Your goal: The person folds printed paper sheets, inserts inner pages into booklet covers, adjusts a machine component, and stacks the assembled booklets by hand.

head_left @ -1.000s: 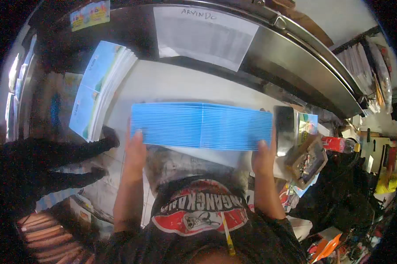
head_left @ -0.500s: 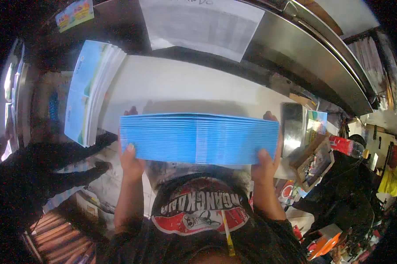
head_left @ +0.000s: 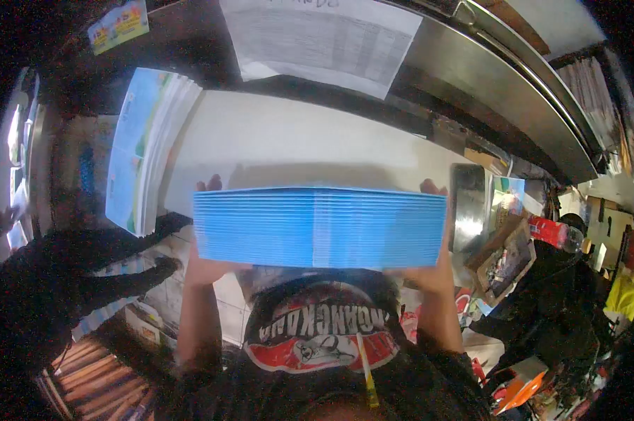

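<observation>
A thick, even stack of blue booklets (head_left: pixel 275 228) stretches between my two hands, its layered edges facing me above the white tabletop (head_left: pixel 296 133). At its left end my left hand (head_left: pixel 212 270) grips it, with fingertips showing past the far edge and the palm low at the near corner. My right hand (head_left: pixel 429 274) clasps the right end the same way. Both thumbs are mostly hidden under or behind the stack. To the left lies another pile of booklets (head_left: pixel 138 151) with blue-and-green covers and white page edges.
A large sheet of paper (head_left: pixel 324 45) is at the back, beside a metal panel (head_left: pixel 499 91). On the right are a dark glossy flat object (head_left: pixel 468 203), a wooden tray (head_left: pixel 501 263) with small items and a red-labelled bottle (head_left: pixel 556 233). A wooden slatted surface (head_left: pixel 96 379) shows lower left.
The blue stack has come slightly lower and nearer to me. My thumbs, earlier pressed on its near face, have slipped down out of sight. Both hands still hold the ends.
</observation>
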`<state>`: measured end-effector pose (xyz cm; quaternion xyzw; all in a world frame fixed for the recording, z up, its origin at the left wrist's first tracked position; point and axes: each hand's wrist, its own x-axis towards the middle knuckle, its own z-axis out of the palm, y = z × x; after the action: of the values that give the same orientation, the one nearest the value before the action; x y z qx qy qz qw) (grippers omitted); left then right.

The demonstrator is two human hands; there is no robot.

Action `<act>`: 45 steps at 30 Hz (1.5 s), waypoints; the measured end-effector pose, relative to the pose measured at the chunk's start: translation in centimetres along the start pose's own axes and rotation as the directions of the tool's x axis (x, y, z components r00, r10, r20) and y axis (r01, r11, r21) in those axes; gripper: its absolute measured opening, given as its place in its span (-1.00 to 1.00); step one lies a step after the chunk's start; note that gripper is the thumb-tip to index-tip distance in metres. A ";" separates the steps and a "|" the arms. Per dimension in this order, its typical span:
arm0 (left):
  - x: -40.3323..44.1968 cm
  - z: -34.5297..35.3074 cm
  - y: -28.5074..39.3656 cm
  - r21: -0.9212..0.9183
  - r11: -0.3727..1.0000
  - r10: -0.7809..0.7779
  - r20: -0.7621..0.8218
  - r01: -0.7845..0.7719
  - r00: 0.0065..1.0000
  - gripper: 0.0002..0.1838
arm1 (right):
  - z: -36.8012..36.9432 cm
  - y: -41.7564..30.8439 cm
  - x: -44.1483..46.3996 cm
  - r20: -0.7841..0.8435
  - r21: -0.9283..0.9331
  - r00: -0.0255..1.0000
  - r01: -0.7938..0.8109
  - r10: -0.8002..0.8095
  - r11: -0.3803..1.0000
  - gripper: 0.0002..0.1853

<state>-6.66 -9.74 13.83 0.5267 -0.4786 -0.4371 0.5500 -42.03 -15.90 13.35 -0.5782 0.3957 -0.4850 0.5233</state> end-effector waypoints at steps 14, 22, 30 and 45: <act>8.6 3.7 2.7 0.391 0.842 -0.407 0.007 0.373 0.913 -0.46 | 2.0 -7.2 3.0 -0.222 -0.941 0.970 -0.186 -0.103 0.282 -0.01; 5.0 1.2 5.7 0.865 0.499 0.199 -0.171 0.050 0.965 -0.40 | 5.8 -7.9 2.1 0.554 -0.789 0.821 0.465 0.138 0.401 -0.39; -1.3 9.6 2.9 0.750 0.352 0.286 0.484 -0.560 0.827 -0.35 | 2.6 -11.7 16.0 0.605 -0.779 0.796 0.592 -0.005 0.207 -0.67; -0.9 8.0 2.3 0.731 0.430 0.295 0.440 -0.529 0.848 -0.34 | 2.6 -15.8 19.7 0.506 -0.836 0.860 0.468 0.072 0.287 -0.63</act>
<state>-14.72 -10.00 16.00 0.5291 -0.8051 -0.0686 0.2591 -35.99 -32.14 31.90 -0.9125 0.3909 -0.0754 0.0937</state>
